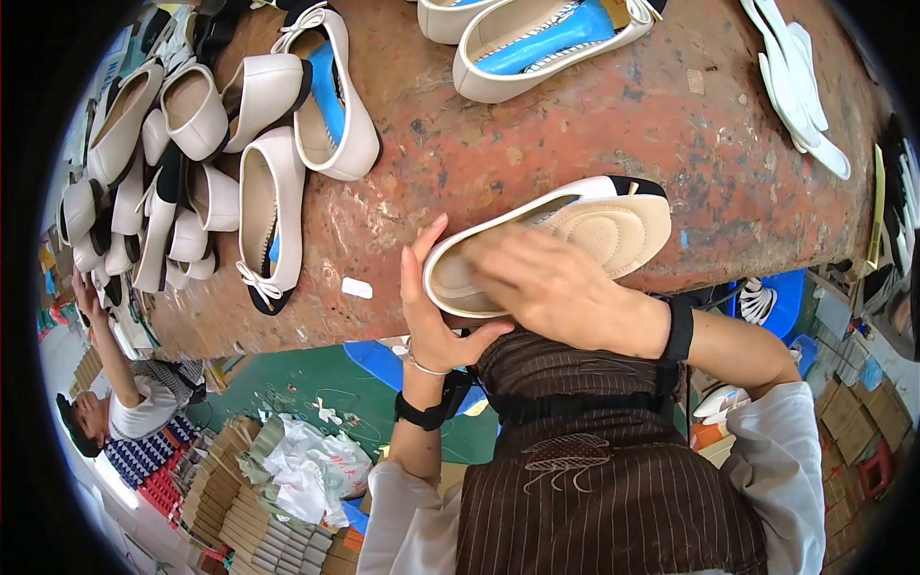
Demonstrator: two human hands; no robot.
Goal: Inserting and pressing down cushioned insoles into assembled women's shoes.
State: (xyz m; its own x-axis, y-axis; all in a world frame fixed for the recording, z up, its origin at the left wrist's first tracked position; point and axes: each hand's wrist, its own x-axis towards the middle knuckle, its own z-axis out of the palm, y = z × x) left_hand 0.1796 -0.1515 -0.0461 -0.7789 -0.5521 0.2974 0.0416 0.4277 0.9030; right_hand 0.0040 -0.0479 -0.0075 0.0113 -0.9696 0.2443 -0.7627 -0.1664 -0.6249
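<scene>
A cream ballet flat (pixel 575 190) with a black toe cap lies near the front edge of the worktable, heel to the left. My left hand (pixel 428 321) is closed round its heel, thumb on the near side and fingers on the far side. A beige insole (pixel 613 235) lies over the shoe, its front part with curved pressed lines resting across the toe. Over the heel end, my right hand (pixel 551 287) reaches into the shoe opening from above. Its fingers are blurred by motion, so their grip cannot be made out.
Several cream flats (pixel 273 201) are heaped at the table's left, some with blue inserts. Another flat (pixel 474 81) with a blue insert stands at the far side. White sole-shaped pieces (pixel 795 81) lie far right. A small white label (pixel 356 287) sits left of my hands. Another person (pixel 120 412) is at left.
</scene>
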